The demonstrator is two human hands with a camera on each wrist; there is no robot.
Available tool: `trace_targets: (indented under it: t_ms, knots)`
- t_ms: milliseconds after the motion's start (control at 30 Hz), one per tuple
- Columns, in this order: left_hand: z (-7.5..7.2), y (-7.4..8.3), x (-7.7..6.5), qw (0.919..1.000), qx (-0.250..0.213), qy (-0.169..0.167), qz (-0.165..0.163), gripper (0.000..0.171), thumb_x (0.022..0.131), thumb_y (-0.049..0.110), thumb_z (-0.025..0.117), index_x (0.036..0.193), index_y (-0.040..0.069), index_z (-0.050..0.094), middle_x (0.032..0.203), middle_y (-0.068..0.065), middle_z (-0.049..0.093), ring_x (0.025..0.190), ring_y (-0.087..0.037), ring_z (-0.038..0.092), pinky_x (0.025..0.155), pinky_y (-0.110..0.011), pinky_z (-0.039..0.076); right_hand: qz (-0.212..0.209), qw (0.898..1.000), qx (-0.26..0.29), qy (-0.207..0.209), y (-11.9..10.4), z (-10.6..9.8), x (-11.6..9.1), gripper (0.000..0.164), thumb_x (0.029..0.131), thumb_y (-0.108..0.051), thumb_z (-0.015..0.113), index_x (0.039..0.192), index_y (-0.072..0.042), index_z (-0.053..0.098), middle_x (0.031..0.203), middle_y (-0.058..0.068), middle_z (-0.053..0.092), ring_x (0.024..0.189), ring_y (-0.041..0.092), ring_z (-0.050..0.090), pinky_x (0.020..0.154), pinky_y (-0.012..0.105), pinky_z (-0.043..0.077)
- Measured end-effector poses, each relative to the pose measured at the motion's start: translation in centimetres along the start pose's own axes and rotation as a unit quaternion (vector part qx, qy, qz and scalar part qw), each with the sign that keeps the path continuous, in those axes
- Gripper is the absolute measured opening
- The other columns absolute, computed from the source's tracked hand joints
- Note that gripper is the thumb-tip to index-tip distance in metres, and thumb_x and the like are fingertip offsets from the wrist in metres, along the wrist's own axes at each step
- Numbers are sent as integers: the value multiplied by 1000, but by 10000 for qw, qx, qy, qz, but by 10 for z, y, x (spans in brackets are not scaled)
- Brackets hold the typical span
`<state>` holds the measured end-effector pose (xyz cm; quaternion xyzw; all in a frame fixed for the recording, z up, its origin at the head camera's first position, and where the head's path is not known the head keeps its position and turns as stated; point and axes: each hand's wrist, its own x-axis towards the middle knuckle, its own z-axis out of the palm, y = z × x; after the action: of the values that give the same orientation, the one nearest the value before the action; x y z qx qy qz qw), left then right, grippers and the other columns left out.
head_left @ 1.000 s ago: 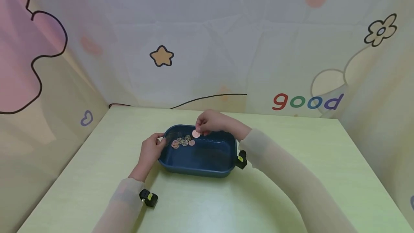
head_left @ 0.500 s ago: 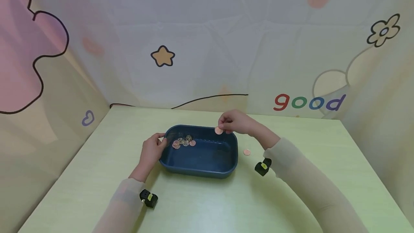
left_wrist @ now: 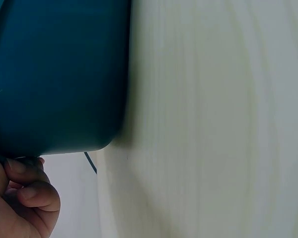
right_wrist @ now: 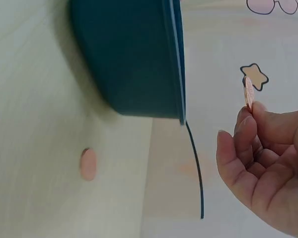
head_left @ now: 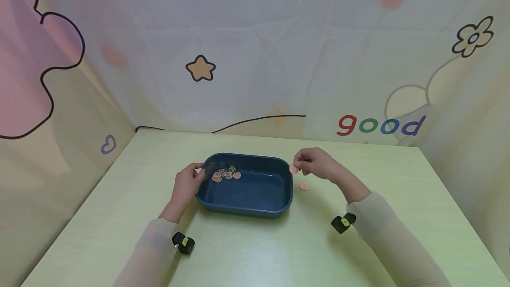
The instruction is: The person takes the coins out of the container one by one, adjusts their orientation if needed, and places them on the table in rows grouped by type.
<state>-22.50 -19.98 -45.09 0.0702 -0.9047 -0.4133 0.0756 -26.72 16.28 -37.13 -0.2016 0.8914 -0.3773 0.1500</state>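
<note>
A dark blue rectangular tray (head_left: pixel 245 194) stands on the table, with several copper and gold-coloured coins (head_left: pixel 228 174) bunched at its left end. My left hand (head_left: pixel 188 184) grips the tray's left rim between thumb and fingers; in the left wrist view its curled fingers (left_wrist: pixel 39 196) sit at the rim. Just off the tray's right rim, my right hand (head_left: pixel 316 163) pinches a copper coin (head_left: pixel 293 169) between thumb and fingertips. The right wrist view shows that coin edge-on above the thumb. Another copper coin (head_left: pixel 304 186) lies flat on the table right of the tray.
The pale wooden table (head_left: pixel 247 251) extends around the tray on all sides. Behind it hangs a patterned cloth (head_left: pixel 255 65) that also closes off both sides. A small black camera (head_left: pixel 343 223) is worn at the right wrist, and a like one (head_left: pixel 183 243) at the left.
My right hand has carried the pinched coin rightward, from over the tray to past its right rim. The coin on the table came into sight as the arm moved. My left hand stays put.
</note>
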Motion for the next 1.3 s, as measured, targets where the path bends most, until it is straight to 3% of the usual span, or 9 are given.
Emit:
trace_targets:
  t_ms: [300,567,1000,1300]
  knots:
    - [0,0,0,10000,-27,-31,30,39,101,15,55,132,-6,64,61,1,49,52,-12,41,51,-25,33,345,9987,-55,366,32,1,-19,12,101,-4,56,99,5,64,91,13,62,75,17,55,74,27,52]
    - [-1,2,-1,9999,-72,-80,-20,40,101,15,55,134,-6,63,63,0,50,53,-12,41,51,-24,33,565,9970,-289,443,56,2,-29,12,100,-2,56,94,7,63,84,14,60,72,16,53,67,28,49]
    - [0,1,0,9999,-107,-34,-18,39,100,14,56,133,-6,63,62,1,49,52,-11,40,51,-25,33,988,9931,-541,341,77,2,-33,15,101,-4,56,93,7,63,77,8,57,68,16,51,64,29,44]
    - [-1,2,-1,9999,-108,-22,-34,38,100,14,56,132,-7,63,63,0,51,53,-12,41,51,-25,34,1120,9874,-1080,294,92,3,-25,17,99,-7,59,89,5,65,71,2,53,67,14,47,65,27,40]
